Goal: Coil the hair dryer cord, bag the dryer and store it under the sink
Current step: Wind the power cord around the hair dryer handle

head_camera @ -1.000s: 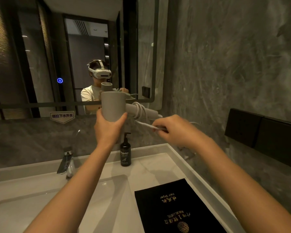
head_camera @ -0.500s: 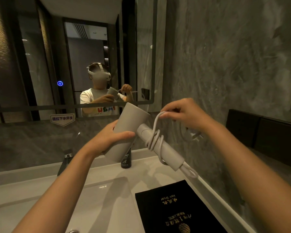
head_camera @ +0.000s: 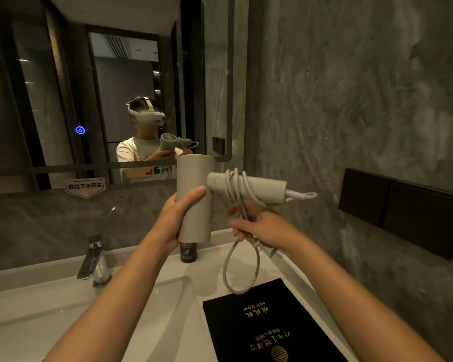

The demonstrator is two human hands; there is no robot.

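A light grey hair dryer [head_camera: 195,178] is held up over the counter, barrel upright and handle [head_camera: 262,188] pointing right. My left hand [head_camera: 175,218] grips the barrel from the left. The pale cord [head_camera: 236,189] is wound several turns round the handle near the barrel. My right hand [head_camera: 262,226] is below the handle and holds the cord, and a loose loop [head_camera: 242,270] hangs down from it. A black bag [head_camera: 270,325] with gold lettering lies flat on the white counter, below the loop.
A white sink basin [head_camera: 71,317] with a chrome tap [head_camera: 94,259] lies to the left. A dark pump bottle [head_camera: 188,253] stands behind the dryer. The mirror [head_camera: 63,100] fills the back wall, and black panels [head_camera: 403,210] are mounted on the stone wall at right.
The dryer has turned so the barrel stands upright and the handle points right. My right hand has dropped from above the handle to below it, bringing the cord down.
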